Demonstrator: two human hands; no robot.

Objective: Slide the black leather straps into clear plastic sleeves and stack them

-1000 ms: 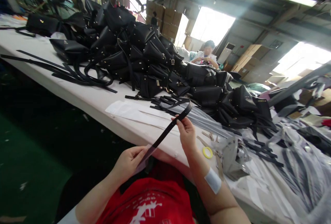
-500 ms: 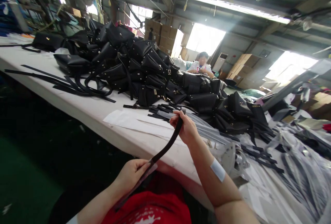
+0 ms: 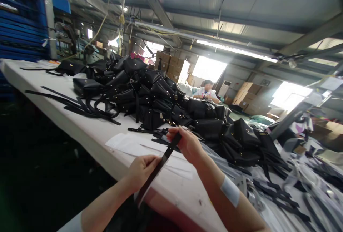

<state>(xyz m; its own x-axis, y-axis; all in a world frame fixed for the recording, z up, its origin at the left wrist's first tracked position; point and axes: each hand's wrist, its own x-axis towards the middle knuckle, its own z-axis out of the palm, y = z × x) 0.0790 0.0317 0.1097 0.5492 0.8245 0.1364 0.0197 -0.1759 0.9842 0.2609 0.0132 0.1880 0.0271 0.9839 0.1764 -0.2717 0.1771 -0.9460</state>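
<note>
A black strap [image 3: 164,158] runs slantwise between my two hands over the near edge of the white table [image 3: 88,132]. My right hand [image 3: 184,144] pinches its upper end just above a stack of loose black straps [image 3: 160,137]. Lower down, my left hand [image 3: 142,170] is closed round the strap, which seems to sit in a clear sleeve there. A white patch sits on my right forearm.
A big heap of black bags [image 3: 150,92] covers the table's middle, with long straps [image 3: 80,105] to its left and clear plastic sleeves [image 3: 308,189] at the right. A person [image 3: 205,92] sits beyond the heap. Cardboard boxes [image 3: 171,65] stand behind.
The view has tilted up toward the roof. My right hand has drawn the strap's upper end down and left, and my left hand has risen toward it.
</note>
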